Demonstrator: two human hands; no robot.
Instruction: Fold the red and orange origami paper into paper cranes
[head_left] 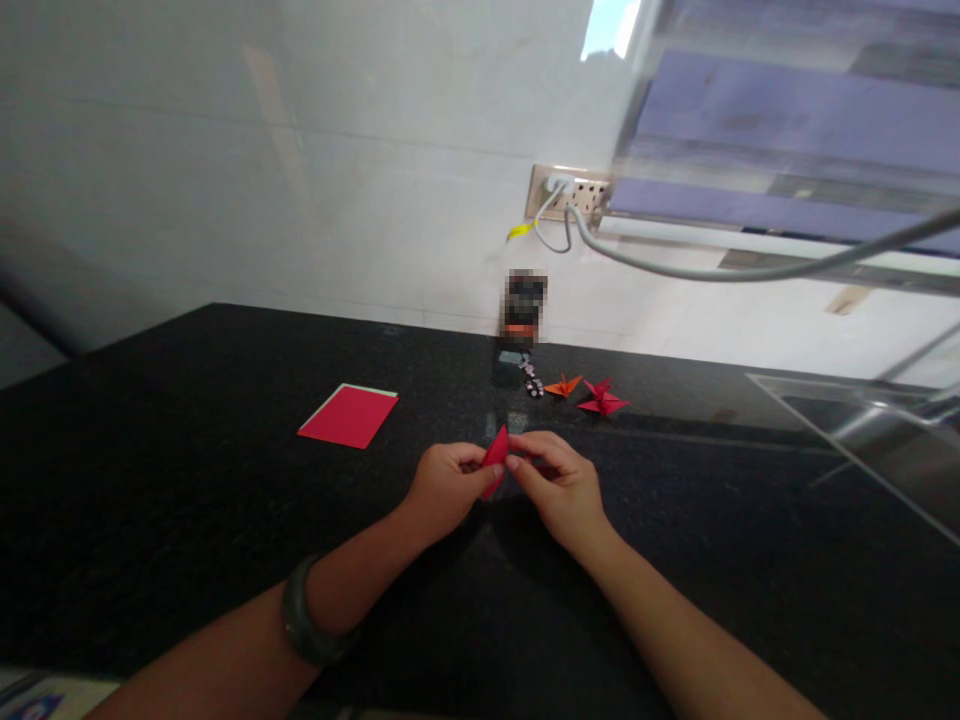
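Biggest thing here is my black speckled stone countertop [187, 480], glossy, with a stainless steel sink [892, 450] on the right. Square paper stack [349, 417] to the left: matte red on top, pale edge peeking out behind. My left hand [448, 490] has the folded red paper [498, 450] pinched, thumb over the front; right hand [566, 485] has its fingertips right at the other edge, can't tell if they're gripping. It's a narrow, pointy sliver between my hands, just above the counter. The dark upright object [523, 305] by the wall is pixelated, so any label's unreadable. Smallest: spiky red origami cranes [602, 404], then an orange origami crane [564, 387].
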